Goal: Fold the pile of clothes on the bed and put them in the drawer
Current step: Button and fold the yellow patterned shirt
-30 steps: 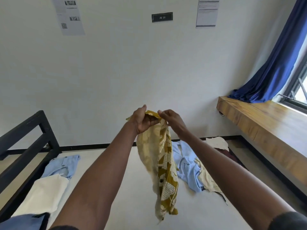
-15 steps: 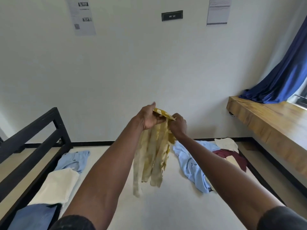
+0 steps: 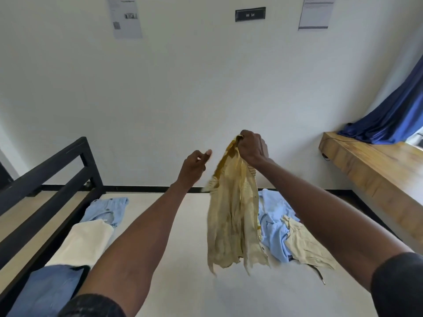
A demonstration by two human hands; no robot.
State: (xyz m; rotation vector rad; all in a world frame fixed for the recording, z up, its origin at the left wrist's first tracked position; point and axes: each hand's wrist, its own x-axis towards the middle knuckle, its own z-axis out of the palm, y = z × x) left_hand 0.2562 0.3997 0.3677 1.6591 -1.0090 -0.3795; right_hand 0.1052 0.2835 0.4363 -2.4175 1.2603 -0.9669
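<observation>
One garment in the air: the yellow patterned shirt (image 3: 233, 216) hangs bunched from your right hand (image 3: 251, 148), over the middle of the bed (image 3: 183, 271).
Right grip: clenched around the top of the shirt, near the collar as far as I can tell.
Left grip: your left hand (image 3: 194, 167) has just let go of the shirt; half a second ago it pinched the top edge together with the right. Now it is released, fingers loosely curled, holding nothing, just beside the cloth.
Meaning for the task: I judge you are changing your hold to find a shoulder or a seam, so the folding of this piece is not yet begun.
Left edge of the bed: a cream folded piece (image 3: 84, 243), a light blue piece (image 3: 107, 209) and a darker blue piece (image 3: 50, 287) lie in a row.
Right edge of the bed: a loose pile (image 3: 286, 239) of unfolded clothes waits.
Drawer: not in view.
</observation>
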